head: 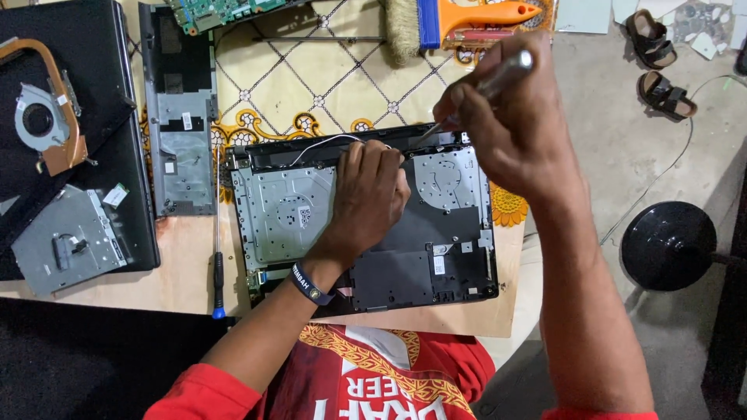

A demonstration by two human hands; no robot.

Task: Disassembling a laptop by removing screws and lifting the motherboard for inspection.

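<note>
An opened laptop base [443, 264] lies on the wooden table, its grey metal plate and dark inner frame showing. My left hand [367, 194] rests knuckles-up on its middle near a thin white wire [319, 145] along the back edge. My right hand [510, 124] grips a metal-handled screwdriver [502, 75], whose tip points down at the back edge of the base.
To the left lie a grey laptop cover panel [183, 148], a black laptop lid [117, 163] carrying a fan with copper heat pipe [43, 117] and an optical drive [70, 237]. A long blue-tipped screwdriver [218, 257], a circuit board [222, 12], an orange-handled brush [459, 19], sandals [657, 62], and a black round stool [669, 245] surround.
</note>
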